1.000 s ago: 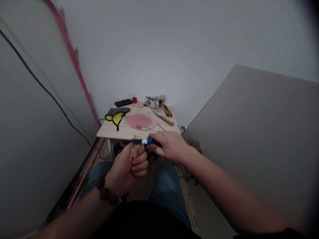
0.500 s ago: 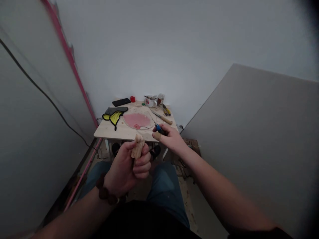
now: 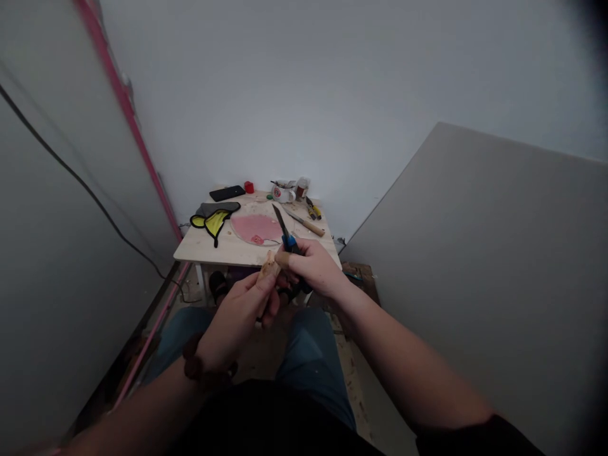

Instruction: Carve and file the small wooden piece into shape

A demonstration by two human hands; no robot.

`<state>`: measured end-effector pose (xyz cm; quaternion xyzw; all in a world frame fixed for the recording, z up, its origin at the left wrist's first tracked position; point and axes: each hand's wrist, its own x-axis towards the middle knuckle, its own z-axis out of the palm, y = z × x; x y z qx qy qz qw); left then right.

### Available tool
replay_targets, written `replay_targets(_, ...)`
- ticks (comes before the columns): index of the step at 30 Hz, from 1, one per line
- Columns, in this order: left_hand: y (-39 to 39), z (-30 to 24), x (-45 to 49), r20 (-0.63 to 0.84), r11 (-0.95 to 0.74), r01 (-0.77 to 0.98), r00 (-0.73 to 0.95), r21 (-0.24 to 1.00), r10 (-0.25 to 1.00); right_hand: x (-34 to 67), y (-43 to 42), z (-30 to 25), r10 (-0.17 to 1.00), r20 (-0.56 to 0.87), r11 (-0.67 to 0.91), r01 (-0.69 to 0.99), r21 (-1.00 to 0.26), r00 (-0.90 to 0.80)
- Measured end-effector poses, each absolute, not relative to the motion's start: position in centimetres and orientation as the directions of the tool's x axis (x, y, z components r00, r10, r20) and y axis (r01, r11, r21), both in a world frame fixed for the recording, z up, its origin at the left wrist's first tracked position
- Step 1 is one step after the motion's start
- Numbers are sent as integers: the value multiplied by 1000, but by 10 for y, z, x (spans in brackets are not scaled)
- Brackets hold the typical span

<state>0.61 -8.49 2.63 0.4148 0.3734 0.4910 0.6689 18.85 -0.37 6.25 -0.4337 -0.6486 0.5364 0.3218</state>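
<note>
My left hand (image 3: 237, 313) is closed round a small pale piece of wood (image 3: 268, 266), whose top sticks out above the fingers. My right hand (image 3: 311, 269) grips a knife with a blue and black handle (image 3: 289, 243); its dark blade points up and away from me. The two hands meet over my lap, thumb of the right hand close to the wood's tip. A bead bracelet sits on my left wrist.
A small wooden table (image 3: 228, 250) stands ahead against the wall with a pink round mat (image 3: 256, 228), a yellow and black cloth (image 3: 211, 221), a phone (image 3: 227, 192), a mug (image 3: 280, 192), and a wooden-handled tool (image 3: 308, 224). A grey panel (image 3: 475, 266) leans at right. Wood chips litter the floor.
My right hand drew away toward the table with the knife, then came back to the wood, blade now pointing up. The left hand turned the wood and shifted its grip.
</note>
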Motion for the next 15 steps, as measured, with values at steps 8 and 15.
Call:
replay_targets(8, -82, 27, -8, -40, 74, -308, 114, 949, 993, 214, -17, 79, 793, 190, 597, 680, -426, -578)
replay_targets(15, -85, 36, -12, -30, 40, -144, 72, 989, 997, 215, -33, 98, 754, 109, 656, 749, -90, -647)
